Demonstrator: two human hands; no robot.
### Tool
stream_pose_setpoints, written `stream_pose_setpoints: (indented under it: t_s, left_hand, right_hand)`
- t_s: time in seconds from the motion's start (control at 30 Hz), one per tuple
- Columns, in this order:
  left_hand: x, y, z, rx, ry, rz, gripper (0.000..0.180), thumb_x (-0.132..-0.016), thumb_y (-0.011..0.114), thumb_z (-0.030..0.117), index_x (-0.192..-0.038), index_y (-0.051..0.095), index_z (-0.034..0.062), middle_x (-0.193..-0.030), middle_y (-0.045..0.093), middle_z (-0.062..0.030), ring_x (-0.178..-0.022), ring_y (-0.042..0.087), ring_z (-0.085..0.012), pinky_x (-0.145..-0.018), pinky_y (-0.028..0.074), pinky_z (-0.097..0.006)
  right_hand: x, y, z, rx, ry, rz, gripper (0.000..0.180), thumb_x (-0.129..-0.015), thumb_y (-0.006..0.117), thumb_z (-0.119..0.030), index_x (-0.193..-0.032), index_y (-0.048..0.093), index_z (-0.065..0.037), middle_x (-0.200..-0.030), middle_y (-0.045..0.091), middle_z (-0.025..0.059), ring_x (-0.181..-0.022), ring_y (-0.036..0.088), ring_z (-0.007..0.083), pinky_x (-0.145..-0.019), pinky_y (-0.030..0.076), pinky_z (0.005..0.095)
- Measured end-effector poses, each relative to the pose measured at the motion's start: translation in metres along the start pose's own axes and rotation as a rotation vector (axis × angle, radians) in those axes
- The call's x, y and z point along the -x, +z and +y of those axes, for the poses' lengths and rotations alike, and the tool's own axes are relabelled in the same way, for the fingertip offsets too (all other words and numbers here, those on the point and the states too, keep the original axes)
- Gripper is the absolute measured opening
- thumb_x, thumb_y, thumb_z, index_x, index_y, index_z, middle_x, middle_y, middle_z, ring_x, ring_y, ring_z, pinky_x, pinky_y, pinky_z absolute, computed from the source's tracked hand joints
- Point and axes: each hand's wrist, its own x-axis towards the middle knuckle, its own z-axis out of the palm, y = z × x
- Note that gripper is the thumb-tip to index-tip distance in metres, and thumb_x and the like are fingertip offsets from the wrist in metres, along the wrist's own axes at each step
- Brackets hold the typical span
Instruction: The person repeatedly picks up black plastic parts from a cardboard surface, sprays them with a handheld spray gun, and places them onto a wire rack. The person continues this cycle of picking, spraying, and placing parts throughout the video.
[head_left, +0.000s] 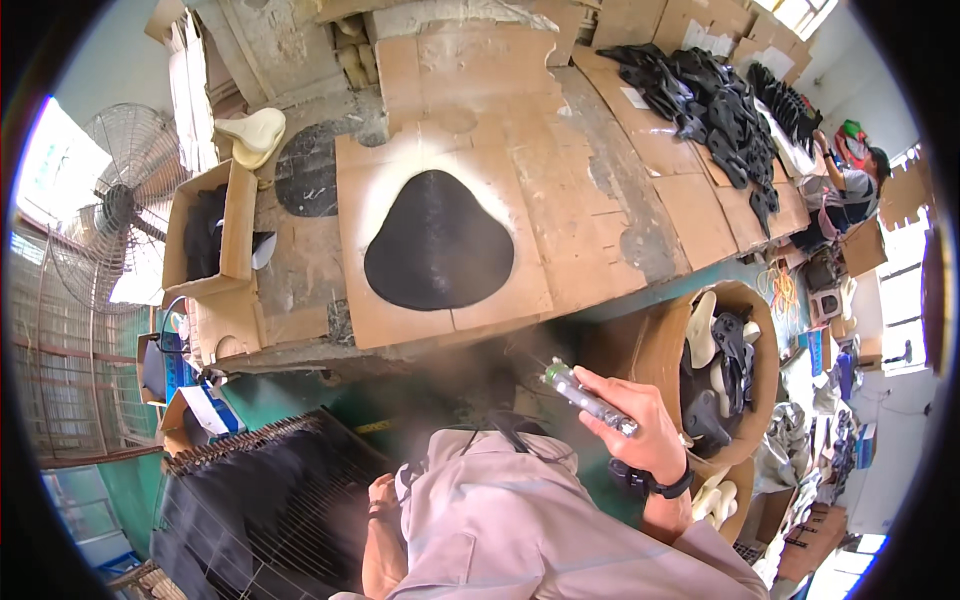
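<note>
Sleeve and torso: pale grey garment at 6 o'clock, nearest the lens, filling the lower middle.
Left hand (380, 497): low at 7 o'clock, partly tucked against the garment; cannot tell how far it is closed or whether it holds anything.
Right hand (630, 420): at 5 o'clock, fingers wrapped round a spray gun (588, 398), nozzle end aimed up toward 12 o'clock; a faint mist hangs ahead of it.
Black saddle-shaped piece (438, 240): centre, lying flat on a cardboard sheet (400, 310), apparently laid there to catch overspray; a pale halo rings it.
Round bin (655, 350): at 4 o'clock, just beside the right hand, holding cream and black shells, within easy reach.
Wire rack (260, 490): at 8 o'clock, dark pieces stacked.
Black parts (715, 105): at 1 o'clock, spread on the bench, well apart.
</note>
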Motion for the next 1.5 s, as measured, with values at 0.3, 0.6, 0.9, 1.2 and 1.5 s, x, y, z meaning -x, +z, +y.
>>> stream_pose_setpoints:
  t_s: [0.3,0.6,0.9,1.2,1.5]
  left_hand:
    - [-0.031,0.013,0.037,0.262,-0.032,-0.09,0.043,-0.087,0.065,0.003,-0.129,0.059,-0.0013,-0.098,0.072,-0.0146,-0.088,0.07,-0.0237,-0.074,0.057,-0.035]
    - [-0.028,0.01,0.06,0.166,-0.028,-0.131,0.048,-0.087,0.065,0.007,-0.133,0.053,0.0008,-0.099,0.071,-0.0161,-0.079,0.071,-0.0263,-0.067,0.061,-0.039]
    - [-0.031,0.009,0.027,-0.158,0.19,-0.082,0.04,-0.084,0.07,0.014,-0.12,0.067,-0.0022,-0.11,0.072,-0.0183,-0.101,0.07,-0.0272,-0.089,0.056,-0.035]
    - [-0.043,0.018,0.049,-0.011,0.065,-0.128,0.05,-0.084,0.07,0.01,-0.13,0.057,-0.0036,-0.104,0.07,-0.0208,-0.095,0.069,-0.0317,-0.081,0.057,-0.041]
    - [-0.072,0.015,0.093,0.276,-0.094,-0.279,0.046,-0.089,0.066,0.01,-0.132,0.055,0.0006,-0.099,0.07,-0.013,-0.077,0.069,-0.0213,-0.058,0.054,-0.033]
  right_hand:
    - [0.011,-0.015,0.001,-0.063,0.194,0.073,0.05,-0.08,0.069,0.004,-0.129,0.062,0.002,-0.106,0.071,0.0209,-0.09,0.072,0.0282,-0.08,0.054,0.0334]
    - [-0.031,0.021,0.0,-0.134,-0.052,0.182,0.054,-0.079,0.071,0.005,-0.132,0.061,0.0,-0.095,0.07,0.0173,-0.077,0.067,0.0285,-0.072,0.052,0.0325]
    - [-0.017,0.003,0.014,0.022,0.064,0.26,0.052,-0.077,0.07,0.007,-0.129,0.063,0.0,-0.091,0.069,0.0186,-0.074,0.068,0.0331,-0.069,0.053,0.0347]
    - [-0.001,-0.006,-0.003,-0.07,0.117,0.105,0.054,-0.078,0.072,0.004,-0.131,0.061,-0.001,-0.094,0.069,0.0186,-0.078,0.068,0.0331,-0.073,0.052,0.0334]
    - [0.004,-0.004,-0.011,-0.019,0.072,0.135,0.057,-0.076,0.072,0.007,-0.131,0.061,-0.001,-0.092,0.069,0.0172,-0.076,0.068,0.0294,-0.071,0.053,0.0319]
